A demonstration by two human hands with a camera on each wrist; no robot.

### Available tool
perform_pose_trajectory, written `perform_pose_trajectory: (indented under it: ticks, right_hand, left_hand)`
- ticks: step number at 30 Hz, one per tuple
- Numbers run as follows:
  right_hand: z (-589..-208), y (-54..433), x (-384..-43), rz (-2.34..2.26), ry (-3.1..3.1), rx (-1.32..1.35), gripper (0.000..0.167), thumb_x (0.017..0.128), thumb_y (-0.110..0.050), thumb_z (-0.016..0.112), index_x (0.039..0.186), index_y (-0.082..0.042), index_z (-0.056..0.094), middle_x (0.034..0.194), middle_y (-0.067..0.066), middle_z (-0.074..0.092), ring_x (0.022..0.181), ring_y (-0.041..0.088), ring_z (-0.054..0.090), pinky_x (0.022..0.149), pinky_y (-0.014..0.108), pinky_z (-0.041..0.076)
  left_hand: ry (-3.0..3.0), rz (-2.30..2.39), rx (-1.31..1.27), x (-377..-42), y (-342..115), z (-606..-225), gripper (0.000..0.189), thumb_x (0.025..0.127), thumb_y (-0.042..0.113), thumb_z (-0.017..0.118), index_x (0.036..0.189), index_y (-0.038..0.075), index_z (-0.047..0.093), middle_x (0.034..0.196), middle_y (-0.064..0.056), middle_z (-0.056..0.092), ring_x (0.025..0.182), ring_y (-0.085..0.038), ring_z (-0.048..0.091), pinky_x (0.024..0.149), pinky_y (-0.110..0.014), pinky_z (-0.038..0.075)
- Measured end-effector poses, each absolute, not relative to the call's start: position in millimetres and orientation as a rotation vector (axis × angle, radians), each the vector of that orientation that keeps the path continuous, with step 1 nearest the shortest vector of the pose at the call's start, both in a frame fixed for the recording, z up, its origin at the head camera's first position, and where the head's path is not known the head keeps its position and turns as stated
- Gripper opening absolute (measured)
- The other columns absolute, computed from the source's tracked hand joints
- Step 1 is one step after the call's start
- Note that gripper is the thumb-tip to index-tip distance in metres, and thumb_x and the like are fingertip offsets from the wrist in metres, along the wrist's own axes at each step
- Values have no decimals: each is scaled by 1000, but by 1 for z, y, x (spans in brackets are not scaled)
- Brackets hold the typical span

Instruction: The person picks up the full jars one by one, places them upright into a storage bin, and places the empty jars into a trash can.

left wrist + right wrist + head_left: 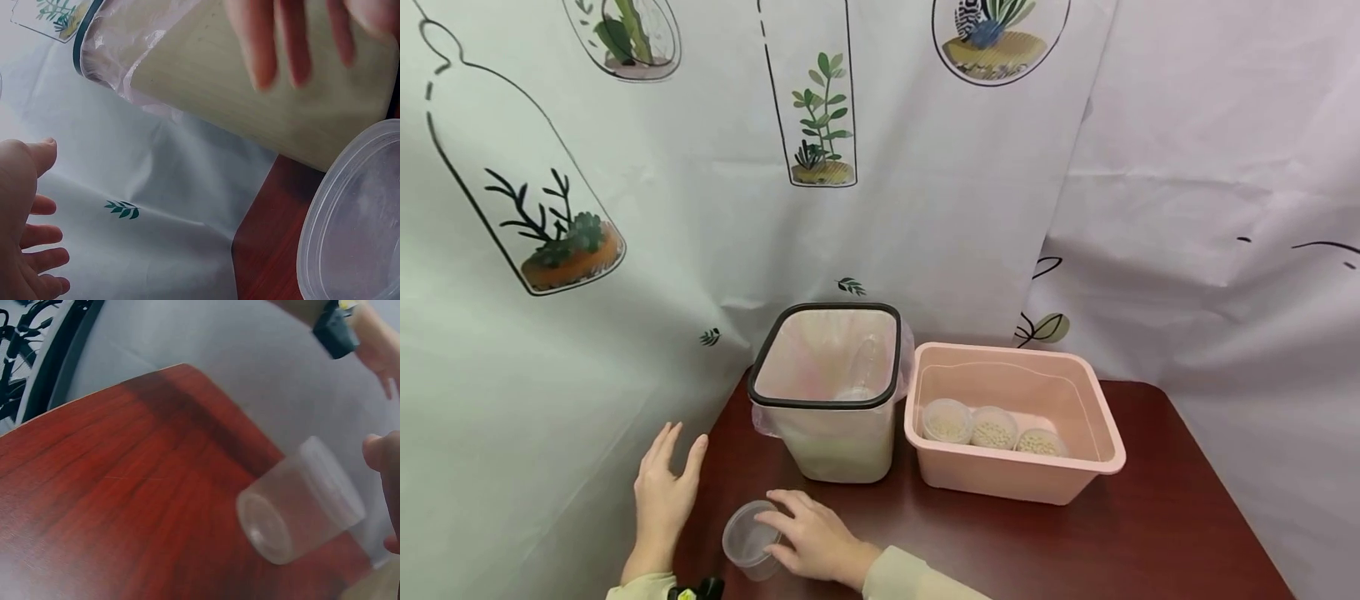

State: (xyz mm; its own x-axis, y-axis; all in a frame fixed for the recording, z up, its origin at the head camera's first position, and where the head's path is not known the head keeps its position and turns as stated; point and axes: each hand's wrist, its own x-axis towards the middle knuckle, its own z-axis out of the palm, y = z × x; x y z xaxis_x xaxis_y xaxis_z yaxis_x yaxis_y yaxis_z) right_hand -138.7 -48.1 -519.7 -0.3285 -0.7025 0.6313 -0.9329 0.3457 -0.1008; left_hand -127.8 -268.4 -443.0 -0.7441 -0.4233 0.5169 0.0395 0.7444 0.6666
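A clear plastic tub, with no lid on it, is at the table's near left. Close to its right side is my right hand, fingers spread and loosely bent, overlapping the rim in the head view. In the right wrist view a gap shows between the fingertips and the tub. My left hand is raised left of the tub, fingers apart and nothing in them. The left wrist view shows this hand over the pale cloth, with the tub at the right edge.
Behind the tub stands a pale bin with a black rim, lined with a thin bag and holding a clear plastic bottle. To its right, a pink basin holds three tubs of pale pellets. A printed cloth hangs behind the table.
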Motion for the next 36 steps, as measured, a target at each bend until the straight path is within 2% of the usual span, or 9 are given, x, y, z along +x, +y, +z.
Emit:
perform_pose_trajectory:
  ticks: [11,18,25,31,36]
  right_hand:
    - [-533,-59,-130,517,-2239,1477,45,86,-42,63,125,-22,57,129,7,48,110,13,52,88,18,42]
    - [-537,-68,-127,512,-2357,1471,45,87,-47,59,126,-24,54,135,7,43,118,15,45,89,18,41]
    - [-545,-71,-125,602,-2451,1411,38,86,-49,59,115,-24,59,135,6,40,115,13,46,78,14,43]
    - [-551,-76,-121,763,-2383,1405,36,85,-50,60,95,-15,59,132,10,42,118,17,46,78,15,45]
    - [-557,-76,-120,800,-2343,1388,33,84,-45,65,91,-14,58,131,10,42,117,18,45,78,14,44]
  left_hand:
    - [-2265,-866,264,-132,-265,-446,50,87,24,66,128,-2,53,136,-22,45,123,-44,39,99,-58,27]
    - [-2266,-841,259,-131,-265,-445,50,87,24,66,128,-2,53,135,-21,46,122,-44,39,99,-57,27]
    - [-2264,-856,256,-131,-264,-448,50,88,23,65,129,-3,52,135,-22,46,122,-44,40,100,-57,26]
    - [-2282,-857,287,-132,-262,-447,51,88,25,64,130,-1,51,135,-20,46,124,-42,39,100,-56,26]
    - [-2304,-866,289,-133,-259,-444,52,88,26,65,131,0,51,136,-19,46,124,-41,39,99,-57,28]
